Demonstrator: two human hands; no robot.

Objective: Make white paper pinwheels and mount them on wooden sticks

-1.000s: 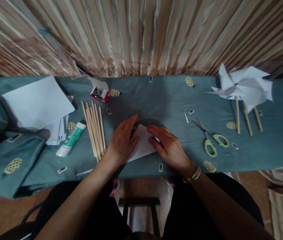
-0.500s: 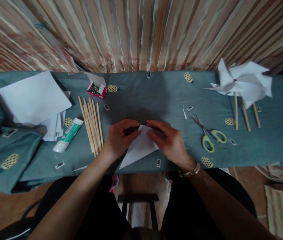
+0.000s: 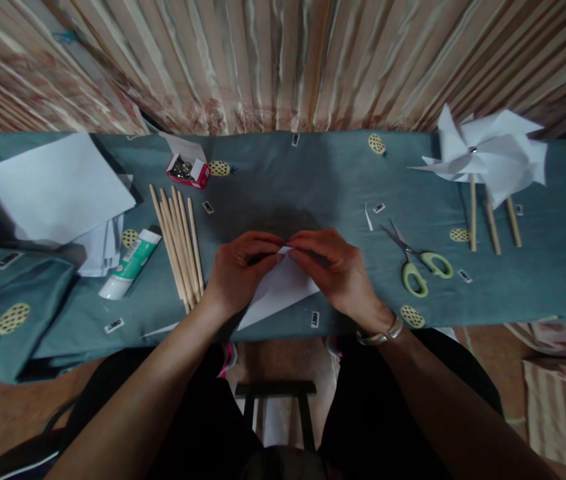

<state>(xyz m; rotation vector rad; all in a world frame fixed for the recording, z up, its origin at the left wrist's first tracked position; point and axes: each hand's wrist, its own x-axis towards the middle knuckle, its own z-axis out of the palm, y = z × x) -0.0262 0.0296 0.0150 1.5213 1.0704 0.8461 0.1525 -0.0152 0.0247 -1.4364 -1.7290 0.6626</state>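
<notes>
paper (image 3: 277,293): white, folded to a triangle, near worktop (image 3: 313,180) edge at 6 o'clock | left hand (image 3: 237,270) and right hand (image 3: 335,270): both pinch its top corner, seemingly | sticks (image 3: 177,247) at 9 o'clock, scissors (image 3: 415,263) at 3

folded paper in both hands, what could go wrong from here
Both the left hand and right hand pinch the folded paper at one small tip, so it might tear or crease crooked. The paper's near corner sits close to the table edge and could slip off. The open scissors lie near the right hand, and a sideways reach might brush the blades.
</notes>
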